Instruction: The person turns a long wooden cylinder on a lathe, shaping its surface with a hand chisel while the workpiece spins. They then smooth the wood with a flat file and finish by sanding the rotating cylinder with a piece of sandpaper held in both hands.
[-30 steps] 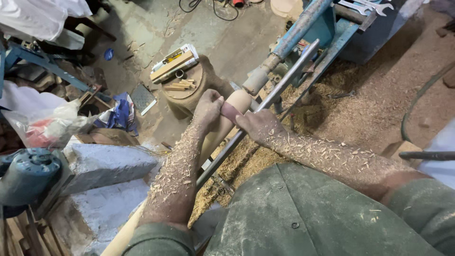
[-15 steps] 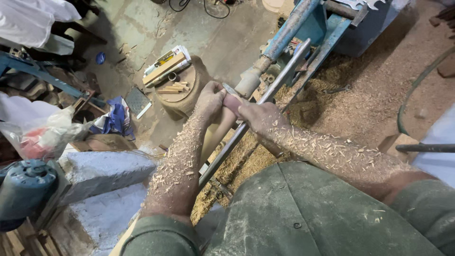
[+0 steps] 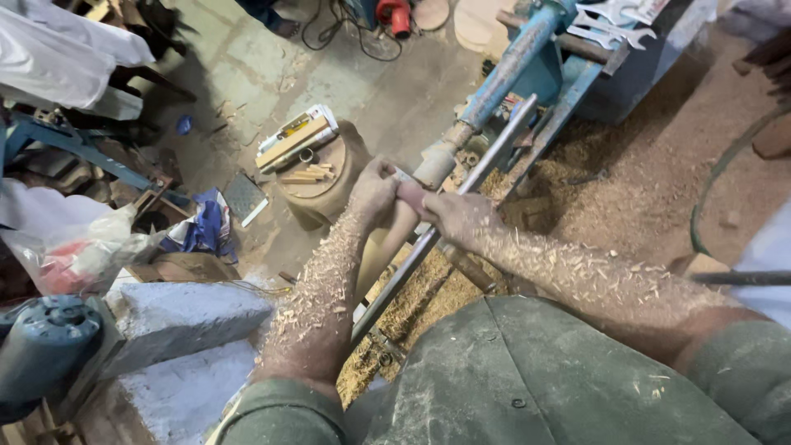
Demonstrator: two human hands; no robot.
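My left hand (image 3: pixel 371 194) and my right hand (image 3: pixel 455 217) meet over a pale wooden spindle (image 3: pixel 381 251) mounted on a blue lathe (image 3: pixel 527 49). Both hands are closed on a small reddish strip (image 3: pixel 409 194), pressed against the spindle's upper end. A long steel rail (image 3: pixel 482 161) runs alongside the spindle, just under my right hand. Wood shavings cover both forearms. The spindle's lower end is hidden behind my left arm.
A round wooden stump (image 3: pixel 317 177) with sticks and tools on top stands left of the lathe. Sawdust (image 3: pixel 626 189) lies heaped on the right. Grey blocks (image 3: pixel 181 317), a blue motor (image 3: pixel 45 342) and plastic bags (image 3: pixel 74 247) crowd the left. Wrenches (image 3: pixel 610 21) lie on the lathe's far end.
My two hands have slid a little up the spindle toward the lathe's blue end, still closed together. The view has shifted slightly.
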